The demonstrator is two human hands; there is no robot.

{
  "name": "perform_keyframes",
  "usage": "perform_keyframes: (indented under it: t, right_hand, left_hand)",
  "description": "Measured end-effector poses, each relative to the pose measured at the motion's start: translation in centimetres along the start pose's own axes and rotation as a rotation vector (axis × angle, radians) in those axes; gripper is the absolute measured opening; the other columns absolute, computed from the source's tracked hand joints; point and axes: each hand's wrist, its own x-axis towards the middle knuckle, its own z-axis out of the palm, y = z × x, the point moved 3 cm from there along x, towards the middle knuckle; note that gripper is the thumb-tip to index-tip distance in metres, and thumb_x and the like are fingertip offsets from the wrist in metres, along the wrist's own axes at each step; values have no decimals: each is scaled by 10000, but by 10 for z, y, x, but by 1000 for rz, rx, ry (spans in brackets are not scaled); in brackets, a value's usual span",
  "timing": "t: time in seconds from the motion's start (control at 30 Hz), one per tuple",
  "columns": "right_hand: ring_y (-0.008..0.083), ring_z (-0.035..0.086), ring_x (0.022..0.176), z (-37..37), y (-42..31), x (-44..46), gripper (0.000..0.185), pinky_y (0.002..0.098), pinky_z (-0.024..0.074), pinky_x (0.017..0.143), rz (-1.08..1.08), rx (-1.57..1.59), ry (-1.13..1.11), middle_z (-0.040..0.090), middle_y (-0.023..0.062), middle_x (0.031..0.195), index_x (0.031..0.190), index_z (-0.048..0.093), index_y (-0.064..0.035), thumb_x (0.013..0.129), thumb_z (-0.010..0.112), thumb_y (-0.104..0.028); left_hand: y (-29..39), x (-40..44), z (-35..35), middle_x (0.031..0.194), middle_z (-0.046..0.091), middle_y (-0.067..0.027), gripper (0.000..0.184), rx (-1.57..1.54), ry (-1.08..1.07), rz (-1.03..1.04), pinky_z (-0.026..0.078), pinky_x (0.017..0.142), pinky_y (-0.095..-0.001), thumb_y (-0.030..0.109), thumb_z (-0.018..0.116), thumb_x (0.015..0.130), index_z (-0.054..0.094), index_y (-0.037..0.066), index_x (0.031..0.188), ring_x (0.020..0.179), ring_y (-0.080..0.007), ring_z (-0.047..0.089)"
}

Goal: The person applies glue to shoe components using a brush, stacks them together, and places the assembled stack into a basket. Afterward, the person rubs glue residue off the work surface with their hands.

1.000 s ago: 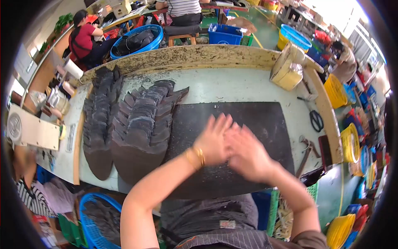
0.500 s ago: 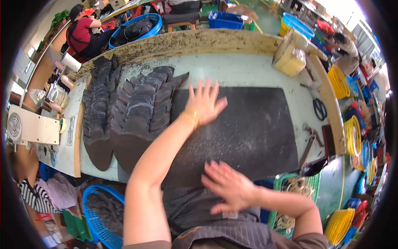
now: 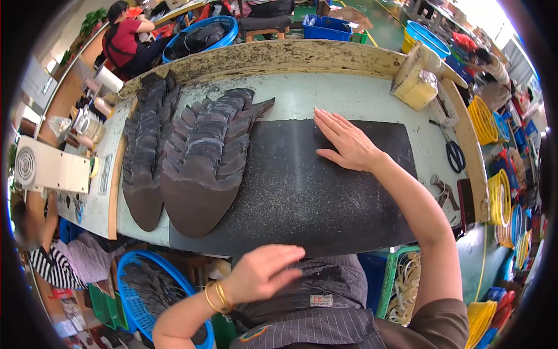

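My right hand (image 3: 349, 142) lies nearly flat, palm down, over the far right part of a large dark sheet (image 3: 302, 209) dusted with pale specks. Its fingers are stretched out and it holds nothing. My left hand (image 3: 264, 273), with gold bangles at the wrist, is at the sheet's near edge, in front of my apron. Its fingers are extended, the thumb apart, and I see nothing in it. Left of the hands, two overlapping rows of dark sole-shaped pieces (image 3: 203, 203) are laid out, the nearer row partly over the sheet.
A raised wooden rim (image 3: 261, 61) borders the pale worktable. Scissors (image 3: 453, 152), a hammer (image 3: 444, 192) and a yellowish block (image 3: 415, 87) lie along the right side. A blue basket (image 3: 131, 291) of dark pieces stands below left. Other people sit at the left.
My left hand has drawn back from the far part of the sheet to its near edge. My right hand has reached from the near edge to the far right.
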Motion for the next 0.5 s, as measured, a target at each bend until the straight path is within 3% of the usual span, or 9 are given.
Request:
perform_keyframes:
  t: [0.13, 0.27, 0.3, 0.4, 0.43, 0.5]
  right_hand:
    - [315, 326, 1401, -2, 0, -4, 685, 423, 261, 1170, 10, -17, -99, 342, 200, 1503, 1410, 369, 55, 960, 503, -444]
    - [319, 442, 1323, -4, 2, -8, 521, 422, 359, 1110, -21, 136, 14, 495, 201, 1380, 1352, 464, 18, 926, 605, -248]
    - [301, 528, 1225, -1, 3, -7, 419, 406, 432, 1021, 62, 293, 125, 621, 143, 1232, 1287, 529, -23, 891, 631, -117]
    - [279, 562, 1149, 9, 16, 5, 349, 384, 460, 944, 422, 623, 208, 687, 73, 1109, 1224, 567, -45, 882, 625, -83]
    - [260, 581, 1063, 11, 17, 11, 311, 367, 470, 884, 457, 598, 262, 712, 22, 1020, 1177, 587, -62, 871, 637, -82]
    - [252, 583, 1042, 16, 20, 16, 289, 366, 473, 881, 515, 571, 189, 709, 28, 1002, 1149, 603, -62, 866, 650, -95]
  left_hand:
    - [-16, 41, -12, 1122, 670, -136, 304, 33, 91, -19, 529, 857, -350, 153, 682, 883, 643, 28, 1157, 1005, -293, 656]
    - [-27, 61, -13, 1091, 675, -135, 270, -11, 127, -21, 531, 846, -348, 161, 672, 893, 652, 42, 1134, 977, -285, 663]
    - [-28, 63, -11, 1074, 679, -135, 259, -6, 132, -8, 532, 836, -348, 162, 673, 891, 656, 39, 1119, 962, -283, 666]
    - [-34, 56, -1, 1063, 682, -130, 257, -51, 71, -58, 534, 823, -349, 165, 675, 889, 659, 36, 1110, 952, -284, 666]
    - [-35, 52, 2, 1031, 684, -125, 251, -38, 70, -30, 532, 805, -361, 203, 671, 886, 661, 38, 1075, 910, -287, 660]
    - [-35, 45, 4, 1022, 687, -119, 250, -32, 23, -23, 532, 798, -355, 202, 677, 879, 664, 41, 1071, 900, -280, 662]
